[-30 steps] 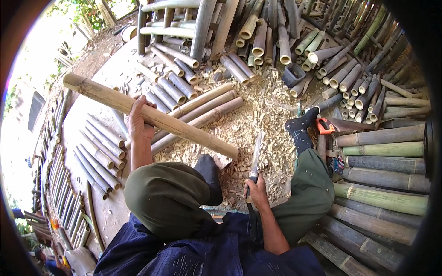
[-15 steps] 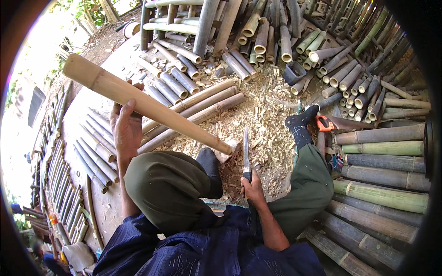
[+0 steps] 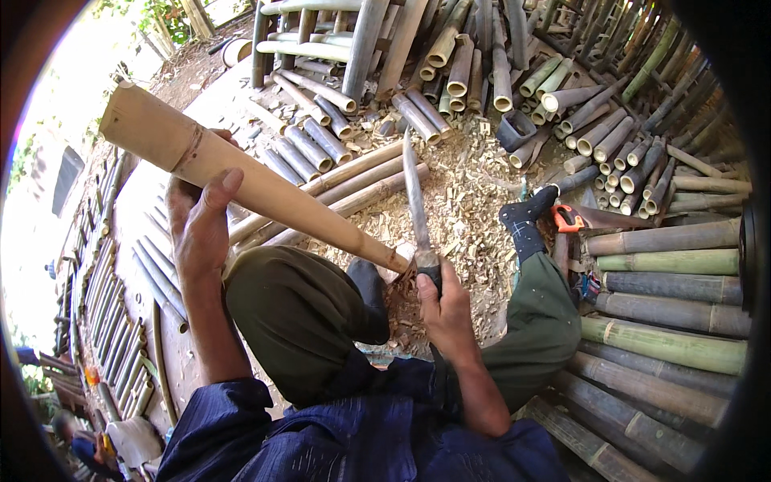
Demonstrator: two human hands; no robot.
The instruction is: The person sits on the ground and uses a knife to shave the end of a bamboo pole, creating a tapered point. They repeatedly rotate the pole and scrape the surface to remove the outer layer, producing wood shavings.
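My left hand (image 3: pixel 202 221) grips a thick, pale bamboo pole (image 3: pixel 269 193), thumb across its near side and fingers behind it. The pole slants from the upper left down to the middle, its lower end by a block of wood (image 3: pixel 404 255) near my left foot. A ridged node shows near the raised end, and the surface looks peeled. My right hand (image 3: pixel 446 312) is closed round the dark handle of a long knife (image 3: pixel 415 189), whose blade points up and away, apart from the pole except near its lower end, where I cannot tell whether they touch.
Wood chips (image 3: pixel 474 217) cover the ground ahead. Three bamboo poles (image 3: pixel 353 201) lie beyond my left knee. Cut bamboo tubes (image 3: pixel 602 136) are stacked far right, with thick bamboo (image 3: pixel 666 329) along the right. An orange-handled saw (image 3: pixel 569 218) lies by my right foot. Another person (image 3: pixel 88 450) is at lower left.
The pole's raised end has come closer and a little lower. My right hand has lifted the knife forward, its tip now further away. My left hand has shifted slightly left.
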